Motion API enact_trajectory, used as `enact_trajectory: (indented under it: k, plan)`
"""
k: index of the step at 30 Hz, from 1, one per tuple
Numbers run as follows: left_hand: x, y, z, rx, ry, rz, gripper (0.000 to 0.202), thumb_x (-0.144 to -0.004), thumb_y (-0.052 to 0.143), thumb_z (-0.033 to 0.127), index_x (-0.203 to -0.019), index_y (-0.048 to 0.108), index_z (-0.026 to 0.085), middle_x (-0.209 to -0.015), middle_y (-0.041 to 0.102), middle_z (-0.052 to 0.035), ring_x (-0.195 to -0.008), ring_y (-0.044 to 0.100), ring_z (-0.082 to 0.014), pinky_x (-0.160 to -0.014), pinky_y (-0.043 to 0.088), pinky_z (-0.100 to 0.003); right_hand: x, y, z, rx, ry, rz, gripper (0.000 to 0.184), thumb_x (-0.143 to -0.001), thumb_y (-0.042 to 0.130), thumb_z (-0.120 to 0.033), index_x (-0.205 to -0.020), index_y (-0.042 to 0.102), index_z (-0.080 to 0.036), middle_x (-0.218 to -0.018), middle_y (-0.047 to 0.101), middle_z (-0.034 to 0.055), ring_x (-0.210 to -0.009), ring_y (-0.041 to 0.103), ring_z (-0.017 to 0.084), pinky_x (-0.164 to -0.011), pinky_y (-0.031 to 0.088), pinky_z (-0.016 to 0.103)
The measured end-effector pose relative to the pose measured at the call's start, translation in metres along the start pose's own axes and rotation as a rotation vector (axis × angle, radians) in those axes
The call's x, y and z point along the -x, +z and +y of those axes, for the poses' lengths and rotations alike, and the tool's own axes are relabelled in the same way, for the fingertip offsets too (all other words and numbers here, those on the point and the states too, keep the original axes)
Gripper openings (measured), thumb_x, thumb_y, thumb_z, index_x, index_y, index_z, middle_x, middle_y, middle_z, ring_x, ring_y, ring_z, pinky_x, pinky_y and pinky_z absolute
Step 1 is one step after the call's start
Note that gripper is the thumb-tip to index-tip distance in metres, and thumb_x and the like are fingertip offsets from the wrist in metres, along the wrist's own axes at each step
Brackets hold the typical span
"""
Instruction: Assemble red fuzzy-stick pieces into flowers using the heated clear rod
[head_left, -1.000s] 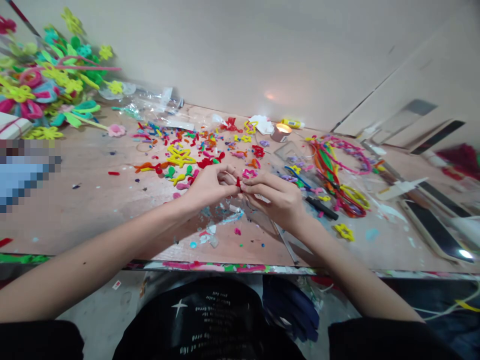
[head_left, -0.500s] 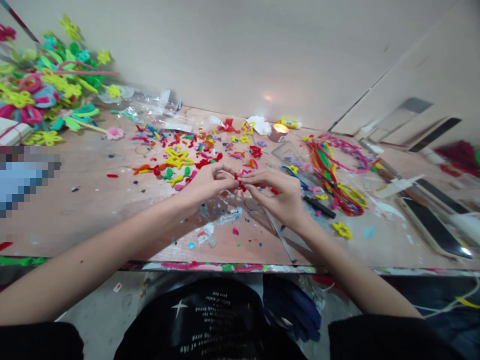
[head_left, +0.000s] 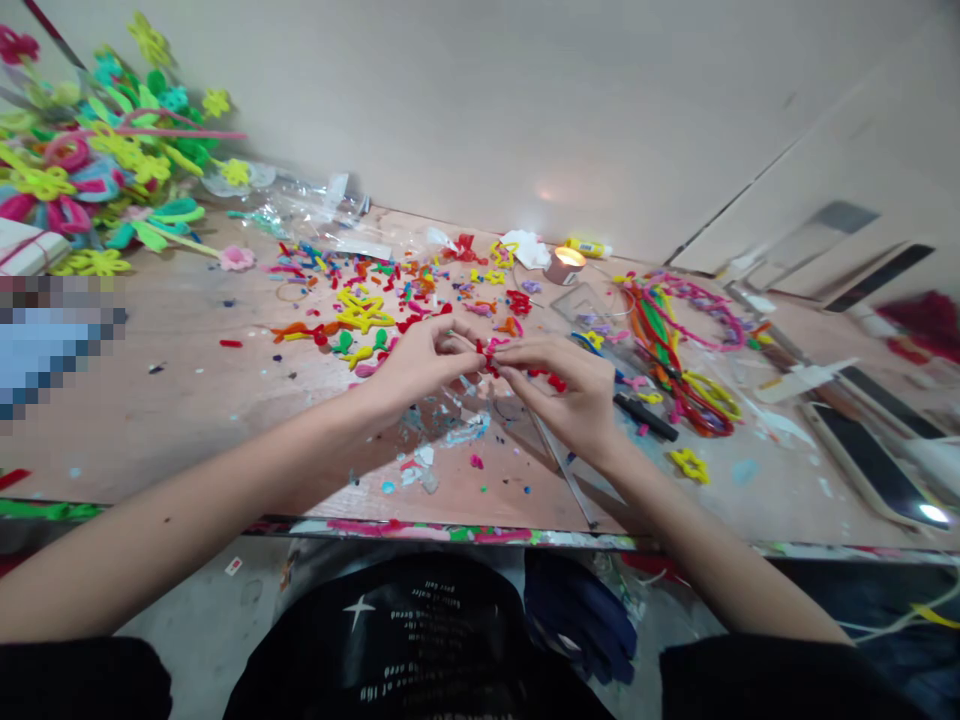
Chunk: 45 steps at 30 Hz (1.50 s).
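Observation:
A small red pipe cleaner piece (head_left: 488,362) is pinched between the fingertips of both hands, just above the middle of the table. My left hand (head_left: 429,365) grips it from the left, thumb against curled fingers. From the right, my right hand (head_left: 566,385) holds it between thumb and forefinger. The fingers cover most of the piece, so its full shape is hidden. Behind the hands lie yellow pipe cleaner stars (head_left: 364,310) and many short coloured pipe cleaner bits (head_left: 401,275).
A lit candle (head_left: 566,264) burns at the back by a yellow glue tube (head_left: 589,247). Pipe cleaner flowers (head_left: 112,170) heap up at the far left. To the right are bundled pipe cleaners (head_left: 660,340), a black stick-like tool (head_left: 646,416), a glue gun (head_left: 806,380) and a lit phone (head_left: 874,465).
The view has shifted slightly, so the table's contents sit a little further right. Both hands keep their pinch on the red piece, with only slight finger movement.

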<state>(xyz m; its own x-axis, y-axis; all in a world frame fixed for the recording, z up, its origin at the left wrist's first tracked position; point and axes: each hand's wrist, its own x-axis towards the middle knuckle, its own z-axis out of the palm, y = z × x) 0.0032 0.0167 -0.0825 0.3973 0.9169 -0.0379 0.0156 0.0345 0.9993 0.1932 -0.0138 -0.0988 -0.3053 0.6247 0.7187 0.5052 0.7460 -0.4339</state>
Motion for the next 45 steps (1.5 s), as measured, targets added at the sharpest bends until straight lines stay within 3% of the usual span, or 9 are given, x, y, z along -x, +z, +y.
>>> enact_trajectory:
  k: [5, 15, 18, 20, 23, 25, 28, 36, 45]
  plan:
    - [0.0, 0.0, -0.001, -0.027, 0.034, 0.025, 0.015, -0.07, 0.066, 0.005, -0.082, 0.062, 0.013, -0.061, 0.066, 0.0023, -0.055, 0.061, -0.0094, -0.057, 0.05, -0.022, 0.0, -0.002, 0.002, 0.089, -0.095, -0.069, 0.015, -0.09, 0.065, -0.018, -0.099, 0.075, -0.025, -0.096, 0.079, 0.006, -0.089, 0.075, 0.02, -0.08, 0.062, 0.037]
    - [0.001, 0.001, -0.007, -0.115, 0.089, 0.044, 0.016, -0.065, 0.062, 0.004, -0.077, 0.062, 0.014, -0.057, 0.063, 0.0049, -0.055, 0.061, -0.0103, -0.058, 0.047, -0.022, 0.0, -0.002, 0.001, 0.16, -0.152, -0.162, 0.012, -0.091, 0.064, -0.021, -0.097, 0.074, -0.021, -0.092, 0.077, 0.0078, -0.084, 0.073, 0.019, -0.073, 0.06, 0.033]
    - [0.001, 0.002, -0.007, -0.115, 0.076, 0.025, 0.017, -0.066, 0.061, 0.003, -0.079, 0.062, 0.014, -0.057, 0.063, 0.0047, -0.053, 0.06, -0.0097, -0.057, 0.046, -0.021, -0.001, -0.002, 0.001, 0.12, -0.067, -0.185, 0.01, -0.091, 0.063, -0.022, -0.093, 0.074, -0.021, -0.09, 0.076, 0.0067, -0.083, 0.072, 0.019, -0.073, 0.06, 0.033]
    - [0.001, 0.002, -0.006, -0.111, 0.059, 0.009, 0.017, -0.067, 0.063, 0.004, -0.08, 0.062, 0.014, -0.059, 0.064, 0.0039, -0.054, 0.06, -0.0101, -0.057, 0.047, -0.022, -0.002, -0.001, 0.002, 0.014, 0.062, -0.166, 0.01, -0.09, 0.064, -0.022, -0.092, 0.073, -0.021, -0.089, 0.076, 0.0059, -0.081, 0.071, 0.018, -0.071, 0.06, 0.032]
    - [0.0, 0.0, -0.007, -0.114, 0.063, 0.011, 0.015, -0.069, 0.066, 0.008, -0.081, 0.061, 0.015, -0.059, 0.064, 0.0029, -0.055, 0.06, -0.0109, -0.057, 0.046, -0.023, -0.002, -0.001, 0.004, -0.188, 0.27, -0.071, 0.01, -0.089, 0.065, -0.024, -0.094, 0.073, -0.02, -0.089, 0.076, 0.0044, -0.079, 0.071, 0.016, -0.068, 0.061, 0.029]
    - [-0.001, -0.001, -0.009, -0.126, 0.09, 0.023, 0.015, -0.07, 0.067, 0.01, -0.082, 0.06, 0.015, -0.059, 0.063, 0.0027, -0.055, 0.06, -0.0106, -0.057, 0.046, -0.023, -0.002, -0.001, 0.005, -0.235, 0.318, -0.017, 0.01, -0.087, 0.067, -0.024, -0.094, 0.073, -0.02, -0.089, 0.075, 0.0034, -0.078, 0.071, 0.015, -0.069, 0.062, 0.028]
    - [-0.003, -0.003, -0.013, -0.148, 0.146, 0.038, 0.015, -0.07, 0.065, 0.011, -0.083, 0.06, 0.015, -0.062, 0.064, 0.0025, -0.057, 0.062, -0.0106, -0.058, 0.047, -0.023, -0.003, -0.001, 0.003, -0.187, 0.275, -0.012, 0.008, -0.086, 0.068, -0.022, -0.093, 0.073, -0.02, -0.088, 0.075, 0.0028, -0.079, 0.071, 0.014, -0.069, 0.062, 0.027]
    - [-0.001, -0.001, -0.014, -0.177, 0.188, 0.054, 0.016, -0.068, 0.064, 0.008, -0.081, 0.06, 0.016, -0.064, 0.067, 0.002, -0.06, 0.065, -0.0112, -0.06, 0.05, -0.022, -0.005, -0.002, -0.003, 0.043, -0.013, -0.086, 0.009, -0.09, 0.065, -0.017, -0.091, 0.073, -0.02, -0.089, 0.076, 0.0059, -0.08, 0.071, 0.016, -0.069, 0.06, 0.028]
    - [0.001, -0.002, -0.021, -0.234, 0.301, 0.049, 0.015, -0.071, 0.063, 0.009, -0.084, 0.062, 0.016, -0.072, 0.073, -0.0011, -0.066, 0.07, -0.0123, -0.061, 0.052, -0.021, -0.002, -0.001, 0.001, 0.129, -0.074, -0.115, 0.009, -0.092, 0.064, -0.018, -0.092, 0.073, -0.017, -0.088, 0.075, 0.0085, -0.081, 0.071, 0.018, -0.072, 0.057, 0.03]
